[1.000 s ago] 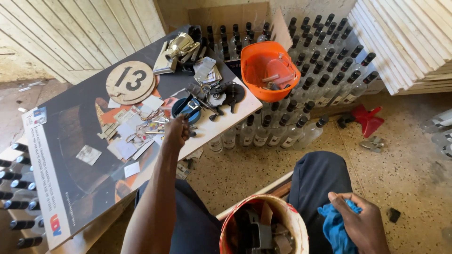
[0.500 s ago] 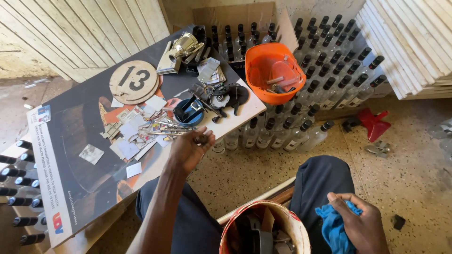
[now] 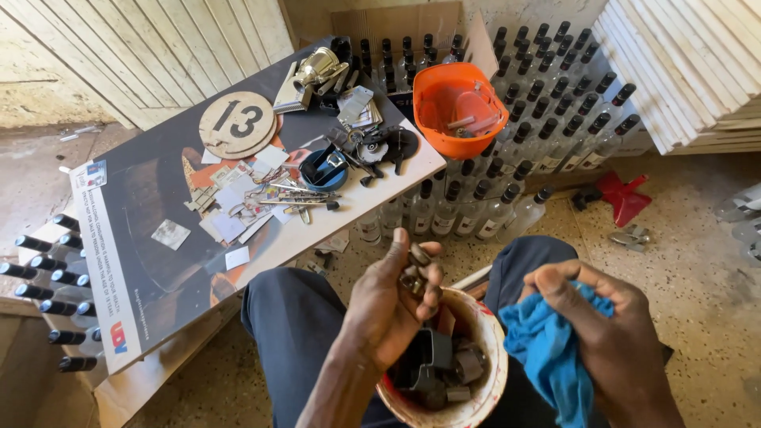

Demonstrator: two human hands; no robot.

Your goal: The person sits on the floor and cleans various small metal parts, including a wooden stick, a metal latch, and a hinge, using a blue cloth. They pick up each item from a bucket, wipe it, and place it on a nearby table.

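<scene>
Head view: a few small dark metal pieces (image 3: 416, 269), too bunched to be counted, were pinched in the curled fingers of the left hand (image 3: 392, 305) above one paint-stained bucket (image 3: 490, 341). Dark metal parts (image 3: 440, 366) were seen inside it, its lower rim cut off. One blue cloth (image 3: 547, 349) was clenched in the right hand (image 3: 606, 333). One orange bowl (image 3: 432, 131) with hardware sat at the board's (image 3: 151, 238) far right corner, among capped bottles (image 3: 476, 210).

Single head view — looks steeply down, close over lap, floor beyond.
</scene>
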